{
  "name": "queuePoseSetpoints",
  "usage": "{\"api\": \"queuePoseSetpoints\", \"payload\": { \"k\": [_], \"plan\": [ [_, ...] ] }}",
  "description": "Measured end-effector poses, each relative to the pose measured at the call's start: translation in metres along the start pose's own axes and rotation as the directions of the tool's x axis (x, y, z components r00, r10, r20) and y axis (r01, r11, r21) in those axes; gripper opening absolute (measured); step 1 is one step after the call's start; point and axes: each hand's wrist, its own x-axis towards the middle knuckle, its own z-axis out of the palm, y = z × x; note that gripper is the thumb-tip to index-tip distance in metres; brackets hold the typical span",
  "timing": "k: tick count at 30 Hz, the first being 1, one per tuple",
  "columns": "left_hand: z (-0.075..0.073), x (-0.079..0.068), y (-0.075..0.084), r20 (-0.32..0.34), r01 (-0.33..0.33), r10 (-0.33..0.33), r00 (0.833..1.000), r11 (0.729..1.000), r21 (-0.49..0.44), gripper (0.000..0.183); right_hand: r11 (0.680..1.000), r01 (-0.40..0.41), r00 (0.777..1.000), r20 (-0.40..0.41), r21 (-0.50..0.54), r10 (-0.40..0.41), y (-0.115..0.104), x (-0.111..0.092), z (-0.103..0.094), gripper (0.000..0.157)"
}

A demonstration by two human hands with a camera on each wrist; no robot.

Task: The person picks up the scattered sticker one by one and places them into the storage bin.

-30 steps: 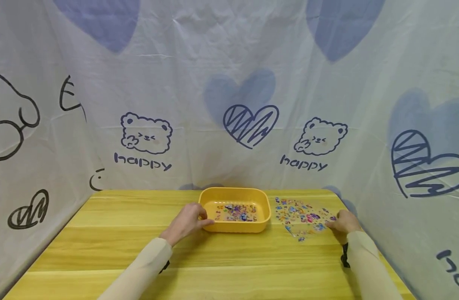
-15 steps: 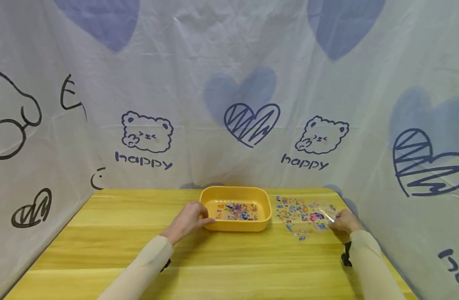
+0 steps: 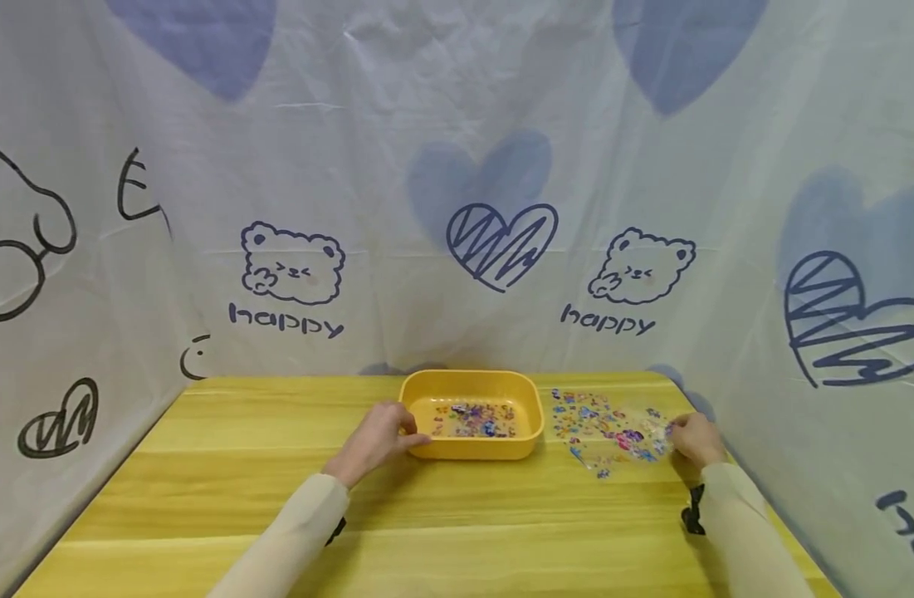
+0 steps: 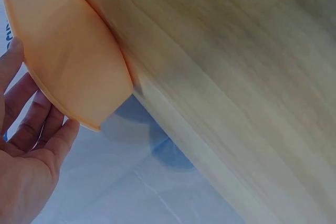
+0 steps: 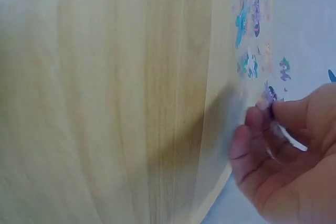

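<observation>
A yellow plastic basin [image 3: 475, 449] with rounded corners stands near the back of the table. My left hand [image 3: 374, 440] holds its left front corner at the rim; in the left wrist view the thumb and fingertips lie along that rim [image 4: 51, 98]. Inside the basin lie small colourful stickers [image 3: 475, 419] on clear film. To the right, a clear sheet of colourful stickers [image 3: 602, 428] lies over the wood. My right hand [image 3: 699, 440] pinches its right edge between thumb and fingers, and in the right wrist view a purple sticker [image 5: 270, 94] shows at the fingertips.
The wood-grain table [image 3: 427, 531] ends just behind the basin against a white cloth [image 3: 397, 316] printed with hearts and bears. More of this cloth hangs close along both sides, the right one near my right hand.
My right hand has shifted slightly right, and the sheet's right edge bends and shines differently near the fingers. My left hand stays at the basin's rim.
</observation>
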Motion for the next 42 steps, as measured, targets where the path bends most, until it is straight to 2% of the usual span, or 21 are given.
{"api": "queuePoseSetpoints", "payload": {
  "k": [5,12,15,18,23,28,34,42],
  "plan": [
    [0.000,-0.003,0.000,-0.019,0.010,-0.011,1.000,1.000,-0.024,0.021,0.999,0.012,0.993,-0.118,0.035,-0.008,-0.003,-0.002,0.000,0.030],
    [0.001,-0.004,-0.002,-0.020,-0.002,0.001,1.000,0.999,-0.034,0.020,0.997,0.054,0.989,-0.142,0.062,-0.045,-0.006,0.001,-0.009,0.034],
    [0.000,-0.004,-0.004,-0.020,-0.016,0.015,1.000,0.999,-0.028,0.019,0.996,0.047,0.982,-0.185,0.071,-0.033,-0.011,0.002,-0.010,0.030],
    [0.000,-0.004,-0.004,-0.017,-0.030,0.029,0.999,0.999,-0.024,0.018,0.991,0.028,0.977,-0.214,0.131,0.001,-0.017,0.002,-0.010,0.028],
    [-0.002,-0.003,-0.002,-0.003,-0.030,0.030,1.000,0.999,-0.030,0.016,0.971,0.050,0.975,-0.222,0.235,0.004,-0.026,-0.001,-0.010,0.030],
    [-0.003,-0.003,-0.002,0.006,-0.025,0.025,1.000,0.999,-0.035,0.016,0.980,0.059,0.973,-0.232,0.191,-0.013,-0.032,-0.002,-0.011,0.032],
    [-0.001,-0.002,-0.002,0.000,-0.011,0.011,1.000,0.999,-0.044,0.017,0.979,0.123,0.971,-0.225,0.163,-0.084,-0.036,0.001,-0.012,0.032],
    [-0.001,-0.004,-0.004,-0.008,-0.010,0.010,1.000,0.999,-0.050,0.016,0.957,0.168,0.964,-0.242,0.237,-0.110,-0.042,0.004,-0.007,0.038]
  ]
}}
